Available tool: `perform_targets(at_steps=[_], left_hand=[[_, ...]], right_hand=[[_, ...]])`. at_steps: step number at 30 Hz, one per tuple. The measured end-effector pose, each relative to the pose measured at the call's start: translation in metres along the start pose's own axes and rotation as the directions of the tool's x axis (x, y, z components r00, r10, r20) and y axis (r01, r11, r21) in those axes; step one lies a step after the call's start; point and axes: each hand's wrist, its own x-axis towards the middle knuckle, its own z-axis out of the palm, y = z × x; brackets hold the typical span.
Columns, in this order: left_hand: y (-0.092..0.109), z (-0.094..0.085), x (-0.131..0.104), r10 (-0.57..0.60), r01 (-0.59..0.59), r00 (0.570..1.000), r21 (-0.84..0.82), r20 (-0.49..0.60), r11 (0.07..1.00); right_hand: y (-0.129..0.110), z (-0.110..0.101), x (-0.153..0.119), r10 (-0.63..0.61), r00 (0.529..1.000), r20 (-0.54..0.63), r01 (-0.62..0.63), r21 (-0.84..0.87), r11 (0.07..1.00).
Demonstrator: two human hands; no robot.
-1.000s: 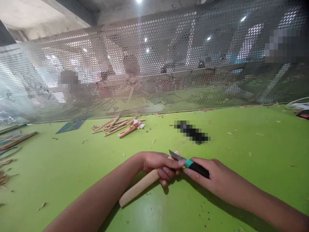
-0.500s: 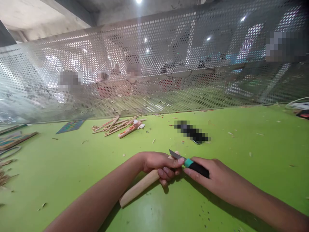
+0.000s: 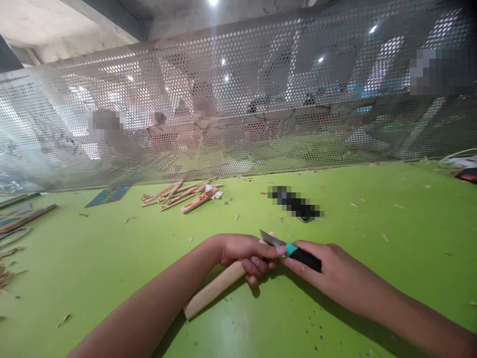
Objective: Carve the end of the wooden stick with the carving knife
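My left hand (image 3: 251,256) is closed around a pale wooden stick (image 3: 216,291), whose near end slants down to the left toward the tabletop. The stick's far tip shows just behind the blade. In my right hand (image 3: 316,261) is a carving knife (image 3: 303,257) with a black and teal handle, its blade pointing up and left across the far part of the stick. My left thumb presses by the base of the blade, close to the teal collar. Whether the edge bites into the wood is hidden.
Several carved wood pieces and sticks (image 3: 182,194) lie on the green table (image 3: 130,258). Beyond them stands a perforated metal screen (image 3: 231,134). A blurred-out phone-like object (image 3: 303,219) is at centre right, a patterned card (image 3: 108,196) and boards (image 3: 28,219) at left. Shavings are scattered about.
Almost nothing differs. The whole view has shifted very slightly, and both hands keep the same hold on the stick and the knife.
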Motion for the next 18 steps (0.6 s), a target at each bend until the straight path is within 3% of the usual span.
perform_targets(at_steps=[18], left_hand=[[0.0005, 0.0013, -0.0008, 0.017, -0.017, 1.0, -0.004, -0.015, 1.0]], right_hand=[[0.0003, 0.0007, 0.0001, 0.003, 1.0, 0.002, -0.003, -0.001, 1.0]])
